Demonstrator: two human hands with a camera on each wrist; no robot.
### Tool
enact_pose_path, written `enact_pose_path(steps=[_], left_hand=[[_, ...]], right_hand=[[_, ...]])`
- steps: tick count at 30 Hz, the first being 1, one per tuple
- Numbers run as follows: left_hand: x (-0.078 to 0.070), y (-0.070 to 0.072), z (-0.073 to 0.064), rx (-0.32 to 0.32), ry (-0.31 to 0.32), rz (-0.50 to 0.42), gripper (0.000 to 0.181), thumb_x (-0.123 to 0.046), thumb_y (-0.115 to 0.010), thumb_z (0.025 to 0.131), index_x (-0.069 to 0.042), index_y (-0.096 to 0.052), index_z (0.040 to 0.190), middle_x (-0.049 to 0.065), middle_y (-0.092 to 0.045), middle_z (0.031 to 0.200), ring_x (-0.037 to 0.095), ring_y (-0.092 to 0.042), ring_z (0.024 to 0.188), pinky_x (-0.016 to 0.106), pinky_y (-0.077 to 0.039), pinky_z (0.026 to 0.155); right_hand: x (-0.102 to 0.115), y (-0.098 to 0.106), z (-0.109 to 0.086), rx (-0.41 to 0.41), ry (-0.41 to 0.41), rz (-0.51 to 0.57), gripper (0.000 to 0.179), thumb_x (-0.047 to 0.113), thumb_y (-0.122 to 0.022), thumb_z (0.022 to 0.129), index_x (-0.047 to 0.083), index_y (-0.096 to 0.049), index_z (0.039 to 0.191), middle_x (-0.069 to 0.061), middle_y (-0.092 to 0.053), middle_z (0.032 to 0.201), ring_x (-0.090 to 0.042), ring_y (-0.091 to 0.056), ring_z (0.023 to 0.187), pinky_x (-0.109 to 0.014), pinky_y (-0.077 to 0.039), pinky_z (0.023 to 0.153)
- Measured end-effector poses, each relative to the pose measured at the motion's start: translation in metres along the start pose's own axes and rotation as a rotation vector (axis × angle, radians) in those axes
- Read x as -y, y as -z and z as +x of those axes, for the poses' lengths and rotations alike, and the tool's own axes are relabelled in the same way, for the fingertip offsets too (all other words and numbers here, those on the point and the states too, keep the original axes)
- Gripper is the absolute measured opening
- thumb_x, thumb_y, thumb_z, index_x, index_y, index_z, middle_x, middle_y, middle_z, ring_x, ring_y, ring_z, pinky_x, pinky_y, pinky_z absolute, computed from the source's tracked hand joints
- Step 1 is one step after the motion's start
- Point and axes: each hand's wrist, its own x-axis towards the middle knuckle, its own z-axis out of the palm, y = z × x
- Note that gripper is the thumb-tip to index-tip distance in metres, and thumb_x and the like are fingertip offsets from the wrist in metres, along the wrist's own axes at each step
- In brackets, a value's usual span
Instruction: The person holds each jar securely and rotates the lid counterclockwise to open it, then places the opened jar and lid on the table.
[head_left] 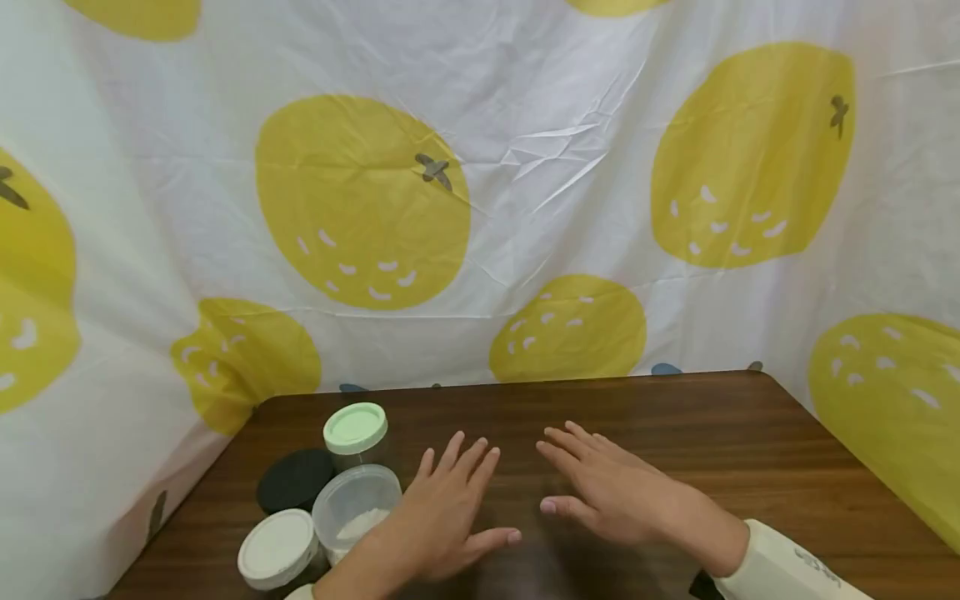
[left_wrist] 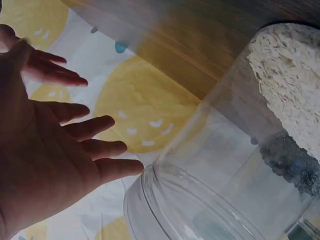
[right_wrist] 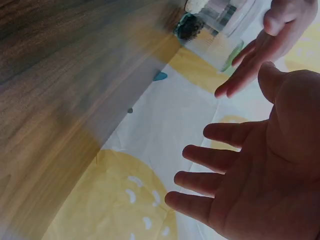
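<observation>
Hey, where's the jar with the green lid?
In the head view, the green-lidded jar stands at the left of the table, just beyond the open jar and left of the left hand's fingertips.

Soft, even light fills the head view, with sheen on the creased cloth (head_left: 558,154); both wrist views are dimmer, left hand (left_wrist: 55,145) and right hand (right_wrist: 265,165) shadowed, tabletop (right_wrist: 60,90) hazily reflective.

A white cloth (head_left: 555,217) with yellow fruit hangs behind the brown table (head_left: 712,425).
</observation>
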Motion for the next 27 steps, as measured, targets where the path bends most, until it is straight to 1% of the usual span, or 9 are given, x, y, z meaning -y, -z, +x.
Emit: enact_pose_path(steps=[2,4,6,8,10,13,17,21,27], left_hand=[[0.002,0.001,-0.001,-0.010,-0.004,0.018,0.092,-0.078,-0.038,0.093,-0.012,-0.035,0.157,0.011,-0.031,0.164,0.042,-0.023,0.152,0.067,-0.031,0.113],[0.004,0.001,-0.002,-0.070,-0.040,0.036,0.080,-0.071,-0.044,0.097,-0.012,-0.045,0.151,0.009,-0.041,0.158,0.039,-0.033,0.149,0.064,-0.037,0.111],[0.006,0.000,-0.003,-0.173,-0.112,0.051,0.062,-0.060,-0.052,0.099,-0.013,-0.058,0.140,0.006,-0.056,0.145,0.031,-0.049,0.138,0.055,-0.046,0.105],[0.009,-0.001,-0.005,-0.305,-0.197,0.076,0.041,-0.047,-0.061,0.099,-0.015,-0.067,0.124,0.001,-0.067,0.125,0.022,-0.063,0.118,0.045,-0.054,0.093],[0.011,-0.001,-0.006,-0.424,-0.265,0.098,0.026,-0.037,-0.069,0.095,-0.017,-0.072,0.111,-0.004,-0.071,0.108,0.016,-0.068,0.099,0.036,-0.056,0.080],[0.015,0.000,-0.008,-0.521,-0.313,0.114,0.018,-0.031,-0.074,0.090,-0.016,-0.074,0.101,-0.005,-0.072,0.096,0.013,-0.069,0.086,0.032,-0.055,0.071],[0.018,0.002,-0.010,-0.550,-0.328,0.106,0.016,-0.029,-0.075,0.089,-0.016,-0.074,0.097,-0.005,-0.073,0.092,0.012,-0.069,0.081,0.031,-0.056,0.068],[0.021,0.003,-0.013,-0.554,-0.327,0.089,0.014,-0.028,-0.075,0.089,-0.016,-0.074,0.096,-0.006,-0.072,0.089,0.010,-0.068,0.076,0.029,-0.056,0.067],[0.025,0.004,-0.017,-0.585,-0.326,0.119,0.014,-0.028,-0.078,0.085,-0.017,-0.074,0.094,-0.006,-0.072,0.087,0.011,-0.068,0.077,0.030,-0.055,0.066]], right_hand=[[-0.001,-0.002,0.000,-0.023,0.015,0.000,0.078,0.065,-0.039,0.101,0.011,-0.034,0.158,-0.011,-0.028,0.165,-0.038,-0.021,0.154,-0.059,-0.027,0.119],[-0.002,-0.005,0.002,-0.048,0.033,-0.002,0.075,0.062,-0.042,0.102,0.012,-0.034,0.157,-0.011,-0.031,0.164,-0.037,-0.025,0.153,-0.058,-0.031,0.117],[-0.003,-0.007,0.003,-0.075,0.044,-0.008,0.072,0.059,-0.045,0.102,0.013,-0.034,0.157,-0.010,-0.032,0.163,-0.035,-0.032,0.150,-0.055,-0.036,0.115],[-0.005,-0.009,0.005,-0.103,0.050,-0.010,0.070,0.055,-0.050,0.102,0.016,-0.033,0.157,-0.009,-0.034,0.161,-0.033,-0.038,0.146,-0.054,-0.039,0.113],[-0.006,-0.010,0.007,-0.128,0.053,-0.007,0.069,0.054,-0.052,0.102,0.018,-0.032,0.158,-0.007,-0.035,0.160,-0.030,-0.044,0.142,-0.053,-0.042,0.111],[-0.009,-0.012,0.010,-0.140,0.054,0.002,0.070,0.057,-0.051,0.101,0.020,-0.031,0.158,-0.005,-0.037,0.158,-0.030,-0.047,0.139,-0.052,-0.044,0.109],[-0.010,-0.016,0.013,-0.126,0.060,0.021,0.070,0.057,-0.050,0.101,0.018,-0.032,0.157,-0.007,-0.038,0.157,-0.032,-0.048,0.138,-0.052,-0.046,0.106],[-0.010,-0.020,0.015,-0.112,0.073,0.037,0.067,0.048,-0.056,0.102,0.016,-0.033,0.156,-0.007,-0.038,0.156,-0.031,-0.049,0.137,-0.050,-0.047,0.105],[-0.009,-0.023,0.019,-0.109,0.085,0.046,0.066,0.043,-0.058,0.102,0.015,-0.034,0.156,-0.007,-0.040,0.155,-0.028,-0.051,0.134,-0.048,-0.048,0.104]])
